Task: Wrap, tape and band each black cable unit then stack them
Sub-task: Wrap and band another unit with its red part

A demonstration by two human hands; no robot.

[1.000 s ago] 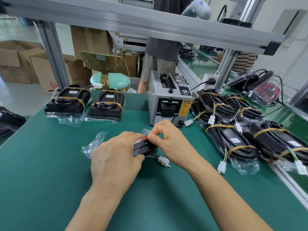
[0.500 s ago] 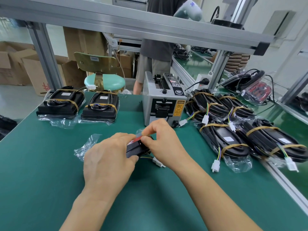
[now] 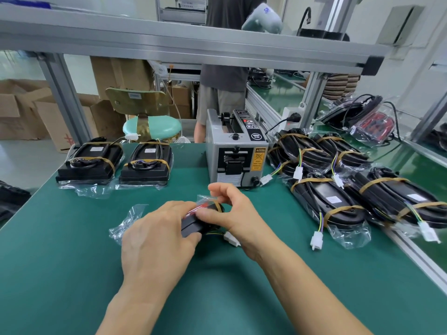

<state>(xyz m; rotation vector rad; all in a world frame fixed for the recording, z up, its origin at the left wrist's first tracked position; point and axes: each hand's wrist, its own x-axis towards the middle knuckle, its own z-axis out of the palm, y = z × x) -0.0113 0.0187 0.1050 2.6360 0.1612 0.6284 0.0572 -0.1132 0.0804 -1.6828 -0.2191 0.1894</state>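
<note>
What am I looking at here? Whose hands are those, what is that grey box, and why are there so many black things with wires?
The picture comes from a camera worn on a person's head, so you look down at that person's own hands over a green table. The left hand and right hand both hold one black cable unit in clear plastic wrap. The grey box is a tape dispenser standing behind the hands. Two finished units with tan bands sit at the back left. A pile of banded units with white plugs lies on the right. A loose plastic bag lies beside the left hand.
</note>
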